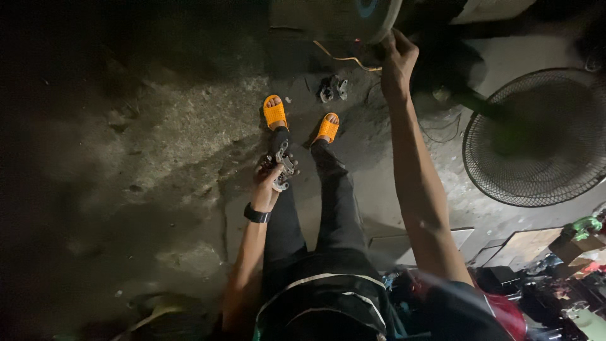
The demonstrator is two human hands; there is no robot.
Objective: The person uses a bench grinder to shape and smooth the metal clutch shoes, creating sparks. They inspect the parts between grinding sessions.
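Head view: left hand (266, 173) is closed around a small metal motor part (282, 165), kept low by the knee. Right hand (398, 60) reaches far and grips the round fan body's edge (379, 28), maybe steadying it; a wire fan guard (536, 139) lies right.

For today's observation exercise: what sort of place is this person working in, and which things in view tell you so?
Probably an informal fan-repair spot on rough concrete floor: a wire fan guard lies aside, the left hand holds a metal part, and cluttered boxes sit nearby.
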